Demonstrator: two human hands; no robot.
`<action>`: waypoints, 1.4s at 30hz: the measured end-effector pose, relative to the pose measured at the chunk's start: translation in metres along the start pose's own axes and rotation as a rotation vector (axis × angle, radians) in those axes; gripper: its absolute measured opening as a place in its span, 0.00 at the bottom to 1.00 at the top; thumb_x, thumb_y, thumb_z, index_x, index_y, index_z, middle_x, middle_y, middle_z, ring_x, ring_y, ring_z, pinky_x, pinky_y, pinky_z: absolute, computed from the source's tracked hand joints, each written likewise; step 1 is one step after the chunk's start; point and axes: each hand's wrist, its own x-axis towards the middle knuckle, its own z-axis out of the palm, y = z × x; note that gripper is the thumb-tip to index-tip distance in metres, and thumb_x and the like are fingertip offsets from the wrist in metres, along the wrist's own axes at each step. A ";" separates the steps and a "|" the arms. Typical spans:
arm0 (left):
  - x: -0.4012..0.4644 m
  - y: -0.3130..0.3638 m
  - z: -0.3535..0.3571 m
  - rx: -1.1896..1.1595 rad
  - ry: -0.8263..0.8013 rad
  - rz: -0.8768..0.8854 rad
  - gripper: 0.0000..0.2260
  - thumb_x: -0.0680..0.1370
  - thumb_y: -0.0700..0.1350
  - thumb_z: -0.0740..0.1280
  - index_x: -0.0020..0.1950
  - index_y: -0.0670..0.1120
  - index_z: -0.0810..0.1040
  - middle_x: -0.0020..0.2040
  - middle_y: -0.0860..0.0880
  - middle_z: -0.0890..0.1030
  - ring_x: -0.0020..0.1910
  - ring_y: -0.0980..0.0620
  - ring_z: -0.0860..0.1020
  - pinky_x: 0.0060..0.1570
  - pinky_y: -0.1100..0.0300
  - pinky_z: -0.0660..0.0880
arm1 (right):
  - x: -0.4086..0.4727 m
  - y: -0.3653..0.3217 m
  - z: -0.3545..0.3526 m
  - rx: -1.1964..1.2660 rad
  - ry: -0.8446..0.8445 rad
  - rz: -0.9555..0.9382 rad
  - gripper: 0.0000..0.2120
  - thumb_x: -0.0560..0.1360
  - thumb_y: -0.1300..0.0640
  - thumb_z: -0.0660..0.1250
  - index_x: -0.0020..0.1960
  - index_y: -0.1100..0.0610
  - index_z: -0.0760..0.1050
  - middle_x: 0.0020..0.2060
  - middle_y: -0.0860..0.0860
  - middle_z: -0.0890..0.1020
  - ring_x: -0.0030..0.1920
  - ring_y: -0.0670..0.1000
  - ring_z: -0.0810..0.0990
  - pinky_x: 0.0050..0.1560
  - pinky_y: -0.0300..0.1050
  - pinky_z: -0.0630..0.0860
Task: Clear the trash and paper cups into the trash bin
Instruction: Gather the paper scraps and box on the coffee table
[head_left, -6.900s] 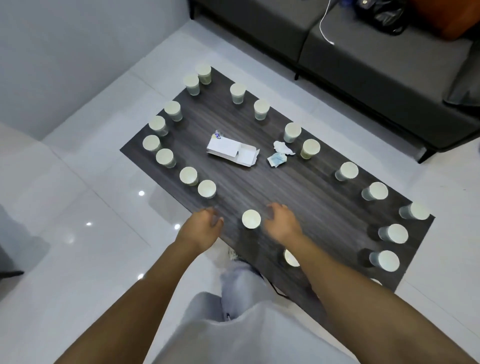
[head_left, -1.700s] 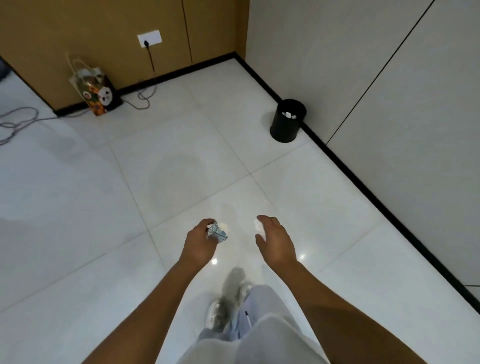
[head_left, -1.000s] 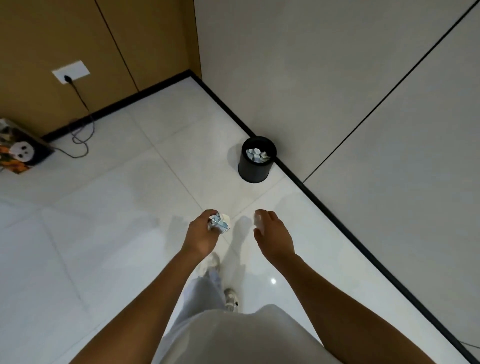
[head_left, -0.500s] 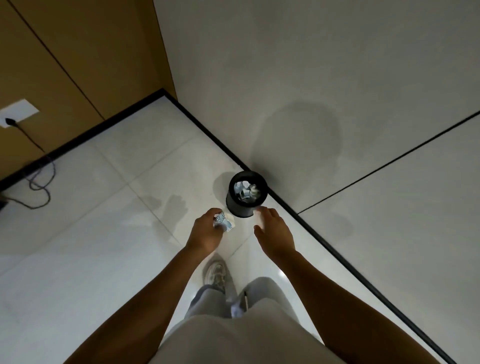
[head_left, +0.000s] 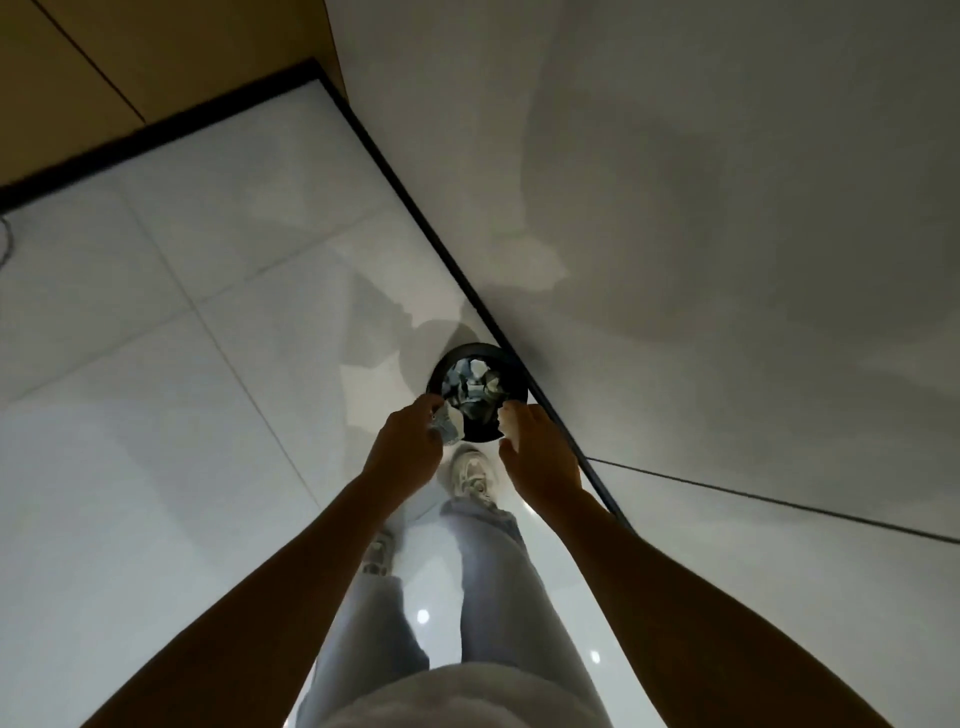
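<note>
A small black round trash bin (head_left: 435, 372) stands on the floor against the wall, with crumpled paper and cups (head_left: 472, 387) inside. My left hand (head_left: 405, 449) hovers at the bin's near left rim, closed on a crumpled blue-and-white wrapper (head_left: 450, 425). My right hand (head_left: 537, 449) is over the near right rim with its fingers curled. No paper shows in it, and its palm side is hidden.
The grey wall (head_left: 727, 208) with a black baseboard (head_left: 415, 208) runs right behind the bin. White glossy floor tiles (head_left: 156, 389) stretch to the left. My legs and a white sneaker (head_left: 470, 475) stand just short of the bin.
I have walked up to the bin, and both hands now reach over its rim. The white scrap seen at my right fingertips earlier is out of sight.
</note>
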 end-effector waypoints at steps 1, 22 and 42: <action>0.017 0.001 0.009 0.016 -0.005 0.001 0.19 0.78 0.34 0.61 0.69 0.42 0.69 0.62 0.39 0.77 0.58 0.42 0.77 0.54 0.58 0.74 | 0.019 0.010 0.005 -0.015 -0.028 -0.005 0.21 0.79 0.58 0.60 0.71 0.55 0.65 0.65 0.55 0.73 0.64 0.54 0.73 0.62 0.47 0.74; 0.221 -0.074 0.177 0.516 -0.064 0.011 0.23 0.77 0.43 0.66 0.71 0.47 0.64 0.63 0.47 0.74 0.63 0.47 0.73 0.53 0.55 0.75 | 0.213 0.138 0.126 -0.019 -0.230 0.027 0.25 0.79 0.56 0.62 0.74 0.55 0.61 0.72 0.54 0.68 0.70 0.57 0.68 0.66 0.55 0.71; -0.075 -0.049 0.082 0.363 0.232 -0.358 0.10 0.80 0.46 0.55 0.55 0.45 0.73 0.51 0.47 0.77 0.50 0.48 0.76 0.45 0.59 0.67 | 0.013 -0.046 0.019 -0.567 -0.393 -0.600 0.18 0.81 0.51 0.57 0.69 0.55 0.66 0.64 0.54 0.73 0.63 0.58 0.72 0.59 0.53 0.73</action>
